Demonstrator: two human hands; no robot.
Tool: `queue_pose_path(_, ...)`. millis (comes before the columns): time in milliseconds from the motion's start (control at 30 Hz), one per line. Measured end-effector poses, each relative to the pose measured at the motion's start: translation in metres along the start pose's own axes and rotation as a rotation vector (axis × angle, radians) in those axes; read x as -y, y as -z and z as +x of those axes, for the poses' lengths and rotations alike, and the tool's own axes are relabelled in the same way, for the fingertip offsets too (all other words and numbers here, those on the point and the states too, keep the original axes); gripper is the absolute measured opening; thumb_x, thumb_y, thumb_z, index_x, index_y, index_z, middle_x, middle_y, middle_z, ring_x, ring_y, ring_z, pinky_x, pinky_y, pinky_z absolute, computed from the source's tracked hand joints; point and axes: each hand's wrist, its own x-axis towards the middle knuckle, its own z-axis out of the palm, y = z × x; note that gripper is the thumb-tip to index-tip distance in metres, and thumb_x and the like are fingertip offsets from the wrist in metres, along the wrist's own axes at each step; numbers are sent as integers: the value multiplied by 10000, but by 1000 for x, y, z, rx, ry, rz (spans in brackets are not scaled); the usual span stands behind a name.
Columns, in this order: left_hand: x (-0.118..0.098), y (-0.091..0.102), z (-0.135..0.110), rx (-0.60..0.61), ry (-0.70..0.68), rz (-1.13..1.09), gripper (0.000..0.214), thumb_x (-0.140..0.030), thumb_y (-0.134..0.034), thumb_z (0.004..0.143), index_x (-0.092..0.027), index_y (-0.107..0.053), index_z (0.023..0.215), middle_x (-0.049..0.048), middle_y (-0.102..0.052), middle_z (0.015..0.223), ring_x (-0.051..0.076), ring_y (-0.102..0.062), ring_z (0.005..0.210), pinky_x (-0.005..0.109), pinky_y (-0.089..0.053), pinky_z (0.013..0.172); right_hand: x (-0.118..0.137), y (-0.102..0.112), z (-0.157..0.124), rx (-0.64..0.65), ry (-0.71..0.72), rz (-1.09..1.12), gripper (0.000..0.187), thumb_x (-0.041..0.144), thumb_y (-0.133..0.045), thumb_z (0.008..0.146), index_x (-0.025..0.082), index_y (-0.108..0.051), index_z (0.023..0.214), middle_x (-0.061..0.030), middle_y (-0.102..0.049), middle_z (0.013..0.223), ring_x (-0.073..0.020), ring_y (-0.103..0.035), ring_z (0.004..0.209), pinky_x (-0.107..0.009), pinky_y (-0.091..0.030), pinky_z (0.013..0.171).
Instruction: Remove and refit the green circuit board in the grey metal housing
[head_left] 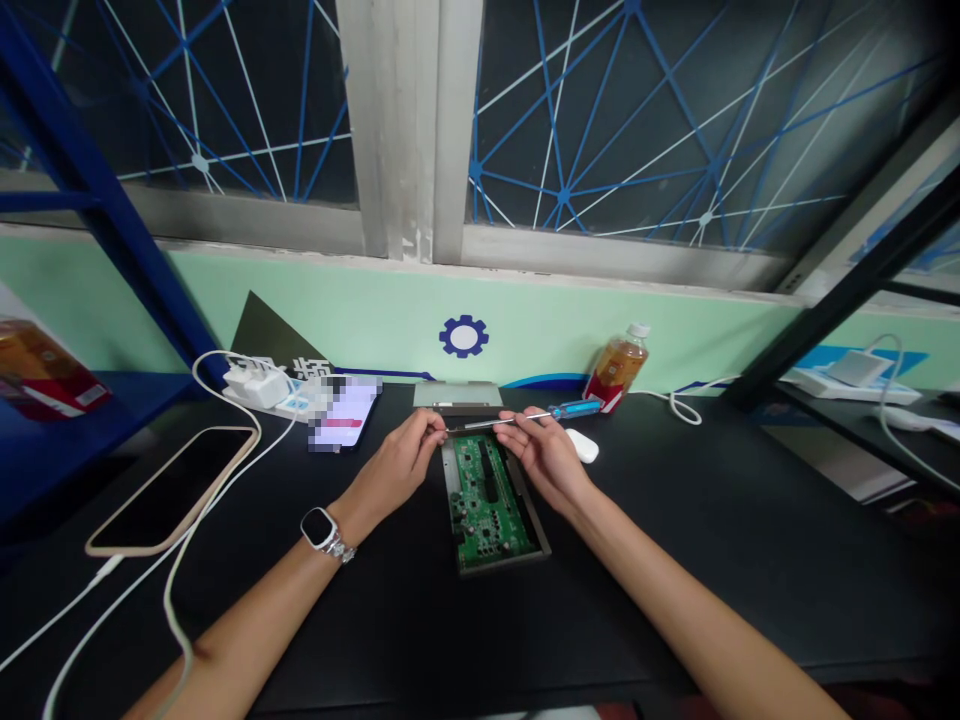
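Note:
A screwdriver (576, 409) with a clear blue handle lies nearly level in my right hand (544, 450), its shaft between the fingers and its tip pointing left. My left hand (409, 450) is pinched closed at that tip; what the fingertips hold, if anything, is too small to make out. Below both hands, a green circuit board (487, 505) sits in a shallow metal case on the black table. Just behind the screwdriver shaft is a dark flat strip (469, 410), with a grey metal plate (457, 393) farther back.
A phone in a beige case (172, 490) lies at left among white cables (217, 495). Behind it are a power strip with chargers (259, 385) and a lit phone (345, 415). A drink bottle (619, 365) and a small white case (583, 446) stand right of the board.

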Motion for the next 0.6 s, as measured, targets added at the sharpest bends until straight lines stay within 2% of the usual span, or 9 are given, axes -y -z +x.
queue_pose_path(67,7,12,3,-18,0,47,143,-278,-386,1026,-214,-514,1016,39,-598,945,177,-584,851,305,-444,778,4,5,3,-45,31,9,258,112,-741,778,206,-513,854,-65,-760,906,-193,-761,815,-298,-623,792)
queue_pose_path(167,28,32,6,88,-34,161,156,-288,-417,1010,-213,-551,980,45,-598,970,191,-583,882,328,-450,811,10,12,8,-84,56,-4,255,95,-735,770,204,-514,834,-70,-758,886,-195,-762,790,-303,-631,780)
queue_pose_path(267,55,43,7,213,-32,214,151,-264,-446,980,-209,-584,950,58,-591,1013,202,-584,918,337,-466,824,12,16,9,-92,52,-44,265,97,-740,769,208,-508,833,-64,-758,879,-193,-760,772,-314,-636,768)
queue_pose_path(400,79,44,4,271,-28,253,124,-229,-503,924,-203,-617,882,63,-601,1013,212,-590,950,354,-470,877,9,13,6,-74,31,-104,281,120,-753,768,209,-496,840,-66,-758,870,-200,-761,766,-314,-634,746)
queue_pose_path(600,81,43,2,291,47,261,127,-220,-531,873,-206,-657,861,63,-620,953,217,-611,882,345,-489,811,6,10,3,-46,35,-152,297,156,-765,760,217,-489,850,-49,-759,846,-198,-757,746,-317,-629,723)
